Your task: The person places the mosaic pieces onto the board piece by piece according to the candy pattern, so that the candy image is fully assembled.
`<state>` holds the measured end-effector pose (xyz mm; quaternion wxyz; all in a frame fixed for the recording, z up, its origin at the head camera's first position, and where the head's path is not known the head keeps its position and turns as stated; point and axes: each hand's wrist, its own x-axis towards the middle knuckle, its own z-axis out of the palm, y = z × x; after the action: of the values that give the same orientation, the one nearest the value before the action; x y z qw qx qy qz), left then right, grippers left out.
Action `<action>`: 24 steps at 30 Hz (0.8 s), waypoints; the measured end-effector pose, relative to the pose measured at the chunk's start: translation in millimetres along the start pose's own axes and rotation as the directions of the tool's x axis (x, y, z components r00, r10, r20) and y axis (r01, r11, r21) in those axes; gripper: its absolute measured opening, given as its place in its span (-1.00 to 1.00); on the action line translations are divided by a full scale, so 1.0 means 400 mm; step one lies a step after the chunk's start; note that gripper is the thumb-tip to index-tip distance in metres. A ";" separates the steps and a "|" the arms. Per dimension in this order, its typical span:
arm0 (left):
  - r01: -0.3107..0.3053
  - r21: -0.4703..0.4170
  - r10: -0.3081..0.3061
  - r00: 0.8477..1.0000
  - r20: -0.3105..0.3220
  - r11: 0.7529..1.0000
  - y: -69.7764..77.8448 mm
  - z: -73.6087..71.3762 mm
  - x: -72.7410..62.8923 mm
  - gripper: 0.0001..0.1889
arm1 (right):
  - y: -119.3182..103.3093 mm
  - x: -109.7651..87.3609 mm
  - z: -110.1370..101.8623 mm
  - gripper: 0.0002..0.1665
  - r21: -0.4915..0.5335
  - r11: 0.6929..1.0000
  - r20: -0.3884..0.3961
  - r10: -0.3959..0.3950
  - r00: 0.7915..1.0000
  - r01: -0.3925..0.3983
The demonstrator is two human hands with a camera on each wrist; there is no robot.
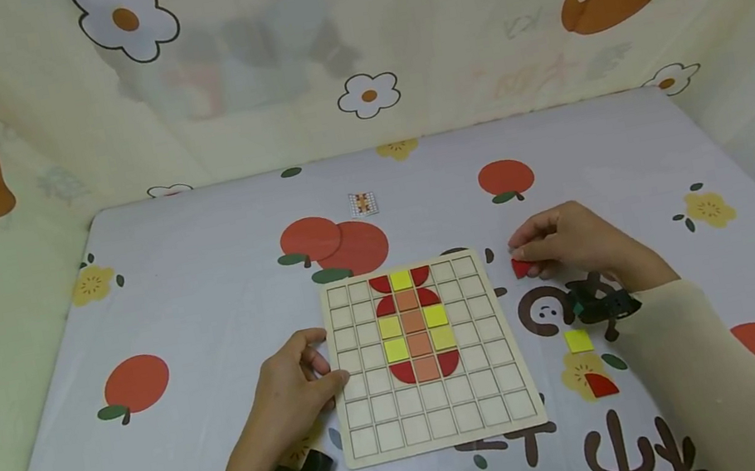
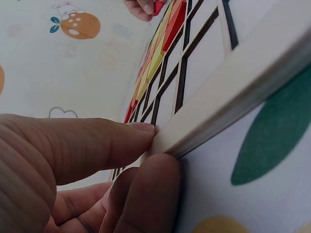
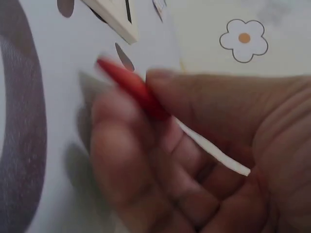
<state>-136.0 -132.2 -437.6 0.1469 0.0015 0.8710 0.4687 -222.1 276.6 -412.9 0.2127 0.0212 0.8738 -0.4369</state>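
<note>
A pale wooden grid board lies on the table, with red curved tiles, yellow square tiles and a column of orange square tiles set in its cells. My left hand pinches the board's left edge; in the left wrist view the thumb is on top and a finger lies against the side. To the right of the board, my right hand pinches a red tile between thumb and fingertips. Its full outline is partly covered by the fingers.
A loose yellow square tile and a red quarter-circle tile lie right of the board, near the right forearm. Behind the board is a small card with a printed grid pattern. A printed curtain stands along the table's back edge.
</note>
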 end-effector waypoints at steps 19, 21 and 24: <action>0.005 -0.010 -0.005 1.000 0.002 1.000 -0.001 -0.001 -0.002 -0.38 | -0.023 -0.018 0.039 -0.77 -0.096 0.981 0.081 -0.160 0.984 0.167; 0.006 -0.010 -0.006 1.000 0.001 1.000 -0.001 0.000 -0.002 -0.38 | -0.024 -0.017 0.039 -0.78 -0.092 0.985 0.075 -0.141 0.987 0.148; 0.008 -0.011 -0.008 1.000 0.001 1.000 -0.001 0.001 -0.001 -0.38 | -0.024 -0.017 0.037 -0.77 -0.069 0.990 0.067 -0.119 0.991 0.124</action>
<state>-135.6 -132.3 -438.0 0.1494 -0.0025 0.8684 0.4728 -212.8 260.3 -410.9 0.2138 -0.0536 0.8817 -0.4171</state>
